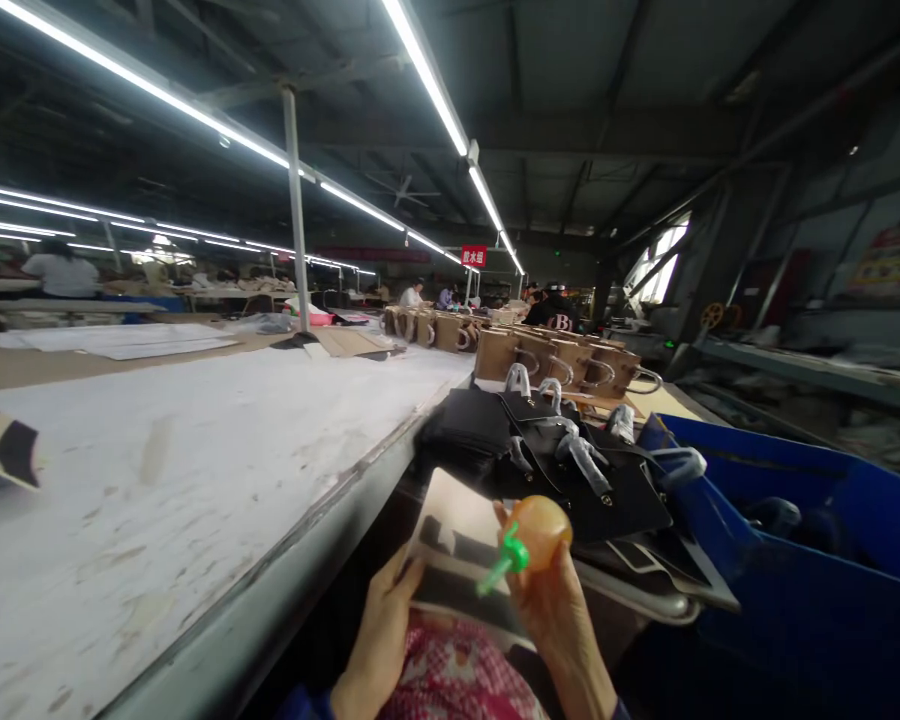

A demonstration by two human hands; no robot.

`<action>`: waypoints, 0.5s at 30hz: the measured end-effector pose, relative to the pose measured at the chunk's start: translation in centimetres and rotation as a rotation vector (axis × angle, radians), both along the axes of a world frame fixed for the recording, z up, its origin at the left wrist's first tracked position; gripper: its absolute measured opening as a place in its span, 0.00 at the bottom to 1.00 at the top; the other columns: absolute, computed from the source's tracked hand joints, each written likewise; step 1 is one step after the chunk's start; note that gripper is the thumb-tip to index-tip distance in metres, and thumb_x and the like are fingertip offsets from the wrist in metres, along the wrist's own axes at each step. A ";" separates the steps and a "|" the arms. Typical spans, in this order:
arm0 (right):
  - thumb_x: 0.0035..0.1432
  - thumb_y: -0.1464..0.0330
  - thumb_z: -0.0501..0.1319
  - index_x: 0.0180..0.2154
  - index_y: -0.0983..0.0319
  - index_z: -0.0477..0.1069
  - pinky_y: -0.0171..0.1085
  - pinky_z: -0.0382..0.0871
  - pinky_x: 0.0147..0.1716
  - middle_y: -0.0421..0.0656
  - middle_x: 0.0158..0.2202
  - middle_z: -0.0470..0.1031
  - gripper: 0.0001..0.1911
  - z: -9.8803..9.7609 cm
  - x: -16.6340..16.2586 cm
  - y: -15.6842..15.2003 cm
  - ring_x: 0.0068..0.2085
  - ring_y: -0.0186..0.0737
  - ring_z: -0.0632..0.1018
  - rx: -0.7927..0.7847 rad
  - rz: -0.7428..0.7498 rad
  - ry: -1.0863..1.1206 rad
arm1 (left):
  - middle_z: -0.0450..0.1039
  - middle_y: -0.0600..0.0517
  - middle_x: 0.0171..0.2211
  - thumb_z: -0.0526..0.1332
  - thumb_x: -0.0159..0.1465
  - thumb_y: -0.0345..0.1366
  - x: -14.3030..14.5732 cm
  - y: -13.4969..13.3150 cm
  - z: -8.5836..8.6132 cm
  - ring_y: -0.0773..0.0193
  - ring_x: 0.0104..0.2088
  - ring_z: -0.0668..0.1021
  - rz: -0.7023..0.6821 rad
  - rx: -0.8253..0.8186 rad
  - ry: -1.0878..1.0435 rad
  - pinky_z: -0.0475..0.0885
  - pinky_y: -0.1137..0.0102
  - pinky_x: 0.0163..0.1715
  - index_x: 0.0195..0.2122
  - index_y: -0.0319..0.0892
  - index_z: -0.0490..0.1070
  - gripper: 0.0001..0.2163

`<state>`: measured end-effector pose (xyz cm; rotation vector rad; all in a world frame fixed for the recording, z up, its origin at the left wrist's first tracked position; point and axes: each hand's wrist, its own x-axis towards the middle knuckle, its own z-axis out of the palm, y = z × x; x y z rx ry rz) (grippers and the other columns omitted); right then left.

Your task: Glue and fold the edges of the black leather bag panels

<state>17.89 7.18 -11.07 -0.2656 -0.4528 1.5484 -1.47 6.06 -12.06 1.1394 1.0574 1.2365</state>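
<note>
My left hand (384, 622) grips the left edge of a flat tan panel with dark patches (461, 525), thumb on top. In my right hand (551, 605) is a round orange glue bottle (546, 528) with a green nozzle (506, 560) that points down and left over the panel. The right fingers wrap behind the bottle, beside the panel's right edge; whether they also touch the panel is hidden. Just beyond my hands lie black bag pieces (469, 425) with plastic-wrapped handles (586, 462).
To the left runs a long white worktable (217, 450) with a metal edge; a black and tan piece (4, 445) lies on it. Brown bags (555, 360) stand in rows ahead. A blue bin (810, 590) is close on my right. Other people work farther off.
</note>
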 end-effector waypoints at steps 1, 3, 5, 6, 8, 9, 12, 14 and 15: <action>0.44 0.62 0.78 0.47 0.60 0.78 0.31 0.80 0.35 0.47 0.49 0.81 0.28 -1.3 -0.9 0.4 0.41 0.40 0.84 -0.033 0.005 0.011 | 0.78 0.42 0.46 0.57 0.67 0.47 -1.3 -0.3 -1.2 0.60 0.26 0.80 -0.001 -0.072 -0.026 0.76 0.66 0.22 0.63 0.41 0.64 0.26; 0.45 0.64 0.78 0.41 0.62 0.80 0.33 0.80 0.40 0.45 0.42 0.83 0.20 -3.8 -2.2 1.0 0.40 0.39 0.84 -0.094 0.024 0.026 | 0.79 0.42 0.43 0.63 0.61 0.42 -3.8 -0.8 -2.9 0.59 0.25 0.79 -0.036 -0.195 -0.045 0.73 0.68 0.18 0.63 0.40 0.64 0.29; 0.46 0.65 0.78 0.39 0.63 0.80 0.35 0.79 0.43 0.46 0.41 0.83 0.18 -6.1 -3.0 1.4 0.41 0.40 0.83 -0.155 0.063 0.042 | 0.80 0.44 0.42 0.66 0.55 0.34 -5.8 -0.9 -3.7 0.58 0.27 0.80 -0.101 -0.275 -0.049 0.72 0.70 0.19 0.62 0.40 0.65 0.32; 0.47 0.65 0.77 0.40 0.63 0.80 0.35 0.79 0.43 0.46 0.42 0.83 0.17 -7.0 -3.2 1.6 0.42 0.41 0.83 -0.184 0.085 0.049 | 0.80 0.45 0.42 0.66 0.52 0.31 -6.5 -0.7 -3.9 0.58 0.30 0.81 -0.139 -0.297 -0.055 0.74 0.70 0.22 0.62 0.40 0.66 0.33; 0.50 0.67 0.75 0.41 0.63 0.79 0.35 0.80 0.41 0.46 0.43 0.82 0.16 -8.8 -3.5 1.9 0.41 0.40 0.83 -0.241 0.130 0.057 | 0.81 0.47 0.42 0.67 0.47 0.25 -7.4 0.0 -4.2 0.57 0.35 0.82 -0.214 -0.323 -0.071 0.76 0.69 0.33 0.59 0.40 0.69 0.35; 0.52 0.68 0.74 0.42 0.63 0.79 0.34 0.80 0.40 0.46 0.43 0.82 0.15 -9.7 -3.6 2.1 0.40 0.39 0.83 -0.268 0.151 0.056 | 0.81 0.47 0.42 0.68 0.46 0.24 -7.6 0.5 -4.3 0.56 0.38 0.82 -0.250 -0.334 -0.076 0.76 0.67 0.38 0.57 0.40 0.70 0.34; 0.57 0.71 0.70 0.41 0.63 0.78 0.36 0.80 0.38 0.45 0.43 0.82 0.08 -11.8 -4.1 2.6 0.40 0.39 0.83 -0.336 0.204 0.035 | 0.80 0.47 0.44 0.70 0.56 0.30 -7.2 2.6 -5.1 0.57 0.40 0.82 -0.332 -0.396 -0.040 0.76 0.61 0.44 0.52 0.39 0.73 0.22; 0.59 0.70 0.69 0.41 0.63 0.79 0.37 0.81 0.38 0.46 0.43 0.82 0.07 -12.8 -4.5 2.9 0.41 0.40 0.83 -0.363 0.219 0.015 | 0.77 0.47 0.47 0.65 0.66 0.38 -6.4 4.2 -5.8 0.58 0.42 0.80 -0.331 -0.433 0.009 0.77 0.59 0.44 0.51 0.39 0.72 0.15; 0.59 0.70 0.69 0.41 0.63 0.79 0.37 0.81 0.38 0.46 0.44 0.82 0.08 -13.3 -4.6 3.0 0.41 0.41 0.83 -0.371 0.219 0.005 | 0.76 0.47 0.48 0.63 0.68 0.40 -5.9 5.1 -6.1 0.59 0.43 0.80 -0.325 -0.448 0.035 0.77 0.58 0.44 0.51 0.39 0.72 0.14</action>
